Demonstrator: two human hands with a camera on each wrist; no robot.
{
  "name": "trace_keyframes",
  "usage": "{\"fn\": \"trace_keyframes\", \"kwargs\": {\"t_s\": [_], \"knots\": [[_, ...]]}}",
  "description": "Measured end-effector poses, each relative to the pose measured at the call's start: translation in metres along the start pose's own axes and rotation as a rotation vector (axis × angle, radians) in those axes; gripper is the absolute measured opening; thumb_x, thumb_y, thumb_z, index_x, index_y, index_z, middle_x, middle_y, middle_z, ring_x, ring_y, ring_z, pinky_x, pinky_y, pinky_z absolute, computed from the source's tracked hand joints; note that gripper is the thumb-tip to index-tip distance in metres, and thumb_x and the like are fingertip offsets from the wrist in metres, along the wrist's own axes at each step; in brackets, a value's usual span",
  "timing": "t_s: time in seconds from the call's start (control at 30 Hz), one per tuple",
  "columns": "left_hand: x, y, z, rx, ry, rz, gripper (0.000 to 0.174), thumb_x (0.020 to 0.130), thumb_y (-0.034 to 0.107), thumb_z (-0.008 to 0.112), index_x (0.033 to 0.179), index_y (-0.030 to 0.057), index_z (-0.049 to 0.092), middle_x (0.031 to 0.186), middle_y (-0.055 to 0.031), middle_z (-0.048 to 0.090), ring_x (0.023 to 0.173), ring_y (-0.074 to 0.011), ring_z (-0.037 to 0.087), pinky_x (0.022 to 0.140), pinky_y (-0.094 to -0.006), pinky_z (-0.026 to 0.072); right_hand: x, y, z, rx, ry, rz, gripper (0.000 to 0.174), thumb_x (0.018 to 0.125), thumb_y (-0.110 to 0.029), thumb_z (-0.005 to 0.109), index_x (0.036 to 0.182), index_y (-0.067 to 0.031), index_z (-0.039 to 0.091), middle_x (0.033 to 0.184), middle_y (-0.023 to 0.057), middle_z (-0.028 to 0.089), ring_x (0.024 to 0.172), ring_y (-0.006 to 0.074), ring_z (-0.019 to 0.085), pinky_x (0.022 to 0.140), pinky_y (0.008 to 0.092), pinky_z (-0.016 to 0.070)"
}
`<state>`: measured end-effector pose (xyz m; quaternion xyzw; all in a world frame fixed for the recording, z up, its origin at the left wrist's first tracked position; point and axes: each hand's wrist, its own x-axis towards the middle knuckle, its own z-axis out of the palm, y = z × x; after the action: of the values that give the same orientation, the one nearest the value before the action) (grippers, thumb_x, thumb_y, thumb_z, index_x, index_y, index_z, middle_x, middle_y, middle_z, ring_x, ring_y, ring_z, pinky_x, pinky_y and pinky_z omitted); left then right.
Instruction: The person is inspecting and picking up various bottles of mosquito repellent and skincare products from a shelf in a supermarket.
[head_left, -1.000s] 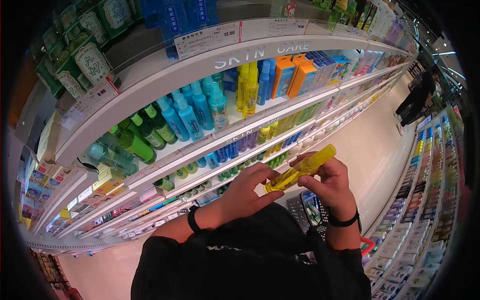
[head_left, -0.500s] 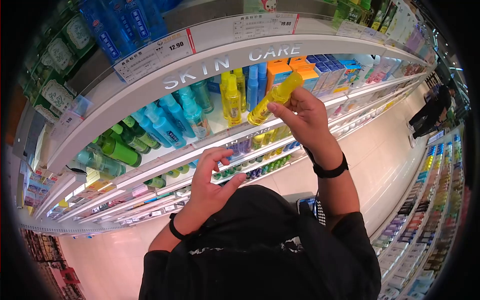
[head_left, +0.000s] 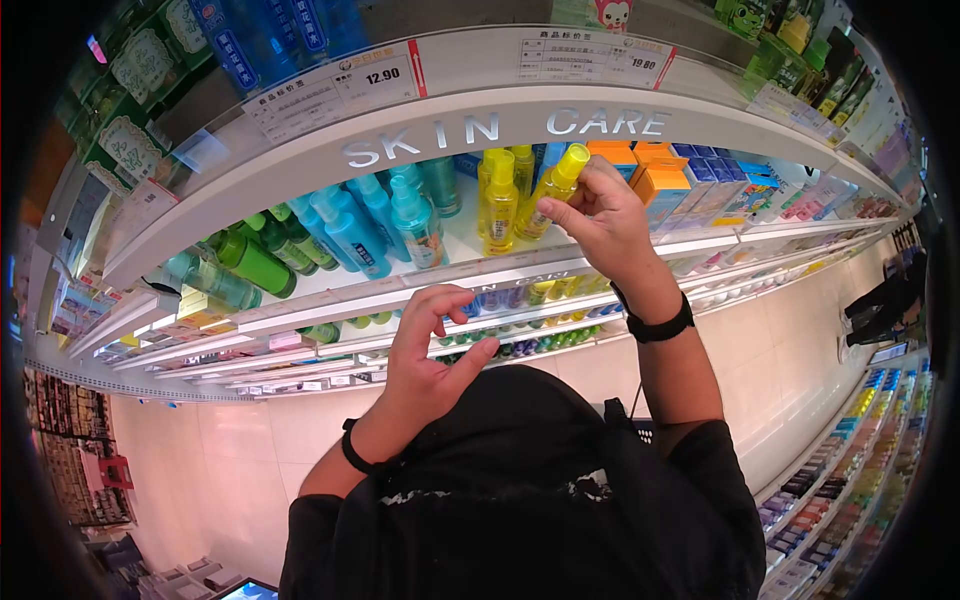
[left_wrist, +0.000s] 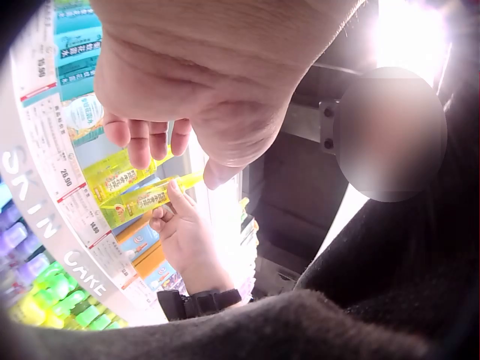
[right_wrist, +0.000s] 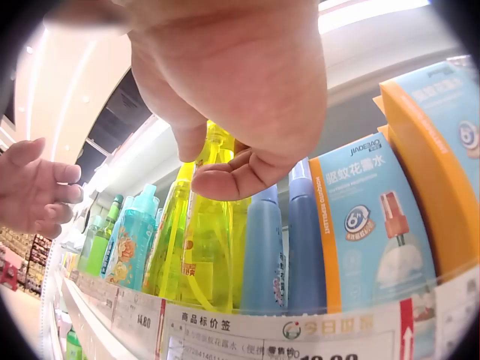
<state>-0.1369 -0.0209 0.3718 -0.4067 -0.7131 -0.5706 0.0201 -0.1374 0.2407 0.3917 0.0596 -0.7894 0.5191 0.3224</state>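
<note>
My right hand pinches a yellow spray bottle between thumb and fingers near its cap. Slightly tilted in the head view, the bottle is at the front of the shelf, right beside other yellow bottles. In the right wrist view its clear yellow body comes down behind the shelf's price strip, with slim blue bottles to its right. My left hand hovers before the shelf edge, holding nothing, fingers loosely bent and thumb apart.
Turquoise bottles and green bottles line the shelf leftward. Orange and blue boxes stand to the right. Overhead runs a lip lettered SKIN CARE. A person in dark clothes is farther down the aisle.
Both hands held the yellow bottle before my chest at first. My left hand let go and drew back left; my right hand carried the bottle up to the shelf among the yellow bottles.
</note>
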Motion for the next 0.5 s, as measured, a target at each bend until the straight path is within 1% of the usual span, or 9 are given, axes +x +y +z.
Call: {"fn": "trace_keyframes", "kwargs": {"t_s": [0.17,0.3,0.5], "knots": [[0.002,-0.002,-0.002,-0.001,0.003,0.004,0.045,0.076,0.006,0.075,0.117,0.0024,0.056,0.114,-0.0094,0.056,0.084,-0.0137,0.051,0.074,-0.0261,0.0413,0.003,0.011,0.002,-0.049,-0.036,0.019,0.035,0.079,-0.013,0.078,0.102,0.0066,0.060,0.093,0.0064,0.055,0.064,0.0089,0.054,0.059,0.0226,0.0460],[0.002,0.000,-0.007,0.032,0.010,-0.007,0.041,0.075,0.004,0.074,0.113,0.0036,0.058,0.113,-0.0094,0.057,0.084,-0.0139,0.051,0.074,-0.0259,0.0414,0.003,0.016,0.007,-0.085,-0.070,0.023,0.036,0.078,-0.013,0.078,0.103,0.0057,0.060,0.090,0.0059,0.056,0.063,0.0094,0.054,0.058,0.0234,0.0453],[0.004,-0.004,-0.012,0.035,-0.002,-0.012,0.036,0.075,0.003,0.074,0.108,0.0042,0.060,0.110,-0.0089,0.058,0.086,-0.0144,0.052,0.073,-0.0258,0.0416,0.000,0.007,0.013,-0.190,-0.026,-0.011,0.038,0.076,-0.013,0.079,0.105,0.0046,0.061,0.089,0.0083,0.058,0.061,0.0114,0.055,0.057,0.0249,0.0461]]}}
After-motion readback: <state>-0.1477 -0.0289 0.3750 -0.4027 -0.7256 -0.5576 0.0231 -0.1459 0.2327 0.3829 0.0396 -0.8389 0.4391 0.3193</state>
